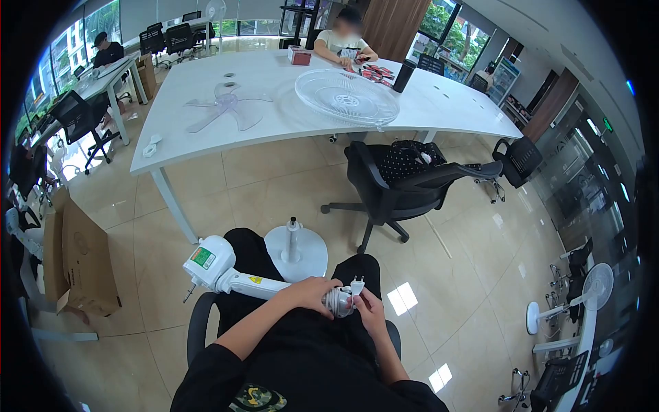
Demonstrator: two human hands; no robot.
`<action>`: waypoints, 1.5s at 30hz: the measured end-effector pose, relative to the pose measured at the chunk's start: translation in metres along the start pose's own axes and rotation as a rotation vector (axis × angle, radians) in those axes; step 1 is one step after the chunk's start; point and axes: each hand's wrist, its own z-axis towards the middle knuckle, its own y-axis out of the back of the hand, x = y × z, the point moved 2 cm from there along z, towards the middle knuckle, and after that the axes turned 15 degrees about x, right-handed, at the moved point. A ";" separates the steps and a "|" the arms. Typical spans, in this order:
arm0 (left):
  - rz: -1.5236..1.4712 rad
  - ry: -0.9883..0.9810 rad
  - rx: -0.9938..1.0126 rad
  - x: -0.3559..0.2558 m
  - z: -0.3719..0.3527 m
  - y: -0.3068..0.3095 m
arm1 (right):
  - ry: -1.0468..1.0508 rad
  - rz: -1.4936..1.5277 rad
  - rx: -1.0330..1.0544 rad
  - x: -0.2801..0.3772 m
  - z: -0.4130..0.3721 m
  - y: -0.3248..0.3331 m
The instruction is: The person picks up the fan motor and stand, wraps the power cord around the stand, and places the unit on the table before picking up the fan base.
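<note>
Across my lap lies a white fan body, its motor head to the left with a thin metal shaft sticking out. A bundle of coiled white power cord is at its right end. My left hand is closed around that end, against the coil. In the fingers of my right hand is the white power plug, prongs pointing up. Just beyond my knees, a round white fan base with a short upright post stands on the floor.
A white table ahead holds a clear fan blade, a white fan grille and a black bottle. Another person sits behind it. A black office chair stands front right, an open cardboard box left.
</note>
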 end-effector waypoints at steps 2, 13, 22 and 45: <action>0.013 0.011 -0.028 0.002 0.000 -0.001 | 0.010 -0.063 -0.025 -0.001 0.001 0.000; -0.052 0.038 -0.136 -0.007 -0.009 0.003 | 0.024 -0.282 -0.140 -0.001 -0.009 -0.004; -0.076 0.015 -0.159 -0.006 -0.010 0.003 | -0.050 -0.552 -0.137 0.021 -0.009 -0.018; -0.293 -0.147 0.126 0.006 -0.012 0.012 | 0.108 -0.832 -0.059 0.038 0.007 -0.028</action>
